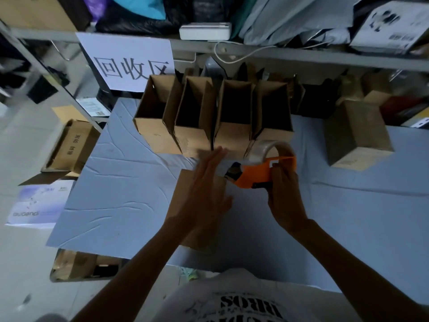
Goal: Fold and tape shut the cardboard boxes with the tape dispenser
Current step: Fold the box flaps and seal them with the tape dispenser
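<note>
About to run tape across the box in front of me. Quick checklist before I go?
1. Left hand flat on the box: ok.
2. Right hand gripping the tape dispenser: ok.
3. Tape roll loaded: ok.
4. Dispenser's mouth at the box's edge: ok.
5. Flaps lying shut: cannot tell, the hand covers the seam.
6. Tape end stuck down: cannot tell.

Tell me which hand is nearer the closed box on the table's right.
Right. The right hand, gripping the tape dispenser, is left of the closed box; the left hand presses another box farther left.
</note>
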A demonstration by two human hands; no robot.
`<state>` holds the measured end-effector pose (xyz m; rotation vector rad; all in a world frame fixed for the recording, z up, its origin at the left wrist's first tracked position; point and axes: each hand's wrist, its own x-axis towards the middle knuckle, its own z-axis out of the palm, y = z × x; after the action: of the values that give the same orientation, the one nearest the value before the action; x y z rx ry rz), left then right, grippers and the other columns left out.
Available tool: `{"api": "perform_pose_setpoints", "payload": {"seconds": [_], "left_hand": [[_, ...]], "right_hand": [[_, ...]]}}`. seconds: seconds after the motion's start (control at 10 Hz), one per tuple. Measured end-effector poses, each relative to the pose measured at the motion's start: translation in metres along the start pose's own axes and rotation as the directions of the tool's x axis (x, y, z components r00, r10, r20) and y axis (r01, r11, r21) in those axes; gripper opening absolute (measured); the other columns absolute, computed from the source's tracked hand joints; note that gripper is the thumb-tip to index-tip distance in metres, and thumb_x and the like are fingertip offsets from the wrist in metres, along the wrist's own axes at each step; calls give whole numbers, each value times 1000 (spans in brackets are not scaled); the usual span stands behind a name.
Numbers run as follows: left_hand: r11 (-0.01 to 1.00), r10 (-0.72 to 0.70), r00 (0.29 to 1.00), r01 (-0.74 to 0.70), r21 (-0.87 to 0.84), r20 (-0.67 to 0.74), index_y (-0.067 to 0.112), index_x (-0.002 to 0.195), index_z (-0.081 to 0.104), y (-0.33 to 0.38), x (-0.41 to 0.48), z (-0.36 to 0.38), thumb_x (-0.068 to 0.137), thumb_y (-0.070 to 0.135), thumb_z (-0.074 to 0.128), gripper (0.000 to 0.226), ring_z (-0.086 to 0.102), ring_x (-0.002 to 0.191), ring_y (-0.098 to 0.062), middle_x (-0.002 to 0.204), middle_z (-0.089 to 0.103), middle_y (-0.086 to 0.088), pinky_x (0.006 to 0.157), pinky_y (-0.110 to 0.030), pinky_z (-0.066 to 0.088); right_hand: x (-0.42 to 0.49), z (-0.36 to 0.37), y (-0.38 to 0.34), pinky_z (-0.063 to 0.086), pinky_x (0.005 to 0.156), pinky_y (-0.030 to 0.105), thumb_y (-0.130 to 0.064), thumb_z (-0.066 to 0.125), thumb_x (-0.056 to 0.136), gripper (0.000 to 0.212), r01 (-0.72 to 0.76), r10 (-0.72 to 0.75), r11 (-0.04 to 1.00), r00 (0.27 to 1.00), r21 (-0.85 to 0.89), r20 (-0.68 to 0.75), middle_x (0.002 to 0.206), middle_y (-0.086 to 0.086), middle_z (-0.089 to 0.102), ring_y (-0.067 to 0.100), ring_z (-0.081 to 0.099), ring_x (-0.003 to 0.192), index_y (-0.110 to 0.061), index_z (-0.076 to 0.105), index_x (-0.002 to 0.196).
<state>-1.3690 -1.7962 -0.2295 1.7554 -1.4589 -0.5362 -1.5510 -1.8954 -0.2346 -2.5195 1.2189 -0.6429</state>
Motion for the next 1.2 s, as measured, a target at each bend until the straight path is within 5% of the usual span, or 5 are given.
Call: {"api": "perform_pose_setpoints", "payload": {"seconds": [0.2, 0.4, 0.9, 1.1, 1.2], "left_hand": [[981, 118, 991, -126, 146, 59, 21, 129, 54, -2, 6, -8, 76, 22, 77, 57, 49, 116, -7, 131, 55, 1, 96, -14, 34], [956, 133, 985, -156, 248, 107, 18, 130, 55, -5, 8, -16, 85, 23, 68, 47, 62, 103, -19, 126, 59, -2, 90, -33, 51], [983, 116, 988, -130, 133, 105, 12, 107, 68, -9, 35, -34, 90, 17, 63, 19, 65, 91, -13, 101, 71, -3, 82, -24, 49], [998, -55, 998, 54, 35, 21, 6, 107, 66, -10, 44, -29, 92, 14, 60, 18, 61, 100, -19, 109, 65, -9, 89, -38, 51], [993, -111, 986, 104, 58, 121, 7, 107, 66, -17, 49, -35, 90, 7, 60, 18, 57, 101, -15, 109, 60, -5, 84, -22, 46]], "right_hand": [[10, 4, 3, 56, 71, 42, 8, 69, 77, 24, 82, -85, 995, 995, 48, 57, 105, 20, 56, 31, 59, 85, -1, 53, 92], [12, 15, 8, 55, 75, 35, 2, 74, 76, 40, 98, -99, 995, 989, 16, 110, 108, 19, 60, 31, 64, 91, 2, 54, 111], [22, 22, 13, 40, 82, 11, -6, 72, 80, 53, -28, -49, 967, 956, 255, 291, 115, 9, 60, 25, 59, 103, -5, 51, 128], [33, 16, 10, 39, 74, -3, -5, 76, 75, 65, -82, -41, 910, 957, 407, 286, 117, -3, 59, 0, 52, 102, -16, 46, 132], [37, 11, 13, 46, 69, 4, -2, 74, 74, 73, -168, -18, 868, 930, 468, 368, 105, -17, 56, -4, 57, 94, -28, 39, 133]]}}
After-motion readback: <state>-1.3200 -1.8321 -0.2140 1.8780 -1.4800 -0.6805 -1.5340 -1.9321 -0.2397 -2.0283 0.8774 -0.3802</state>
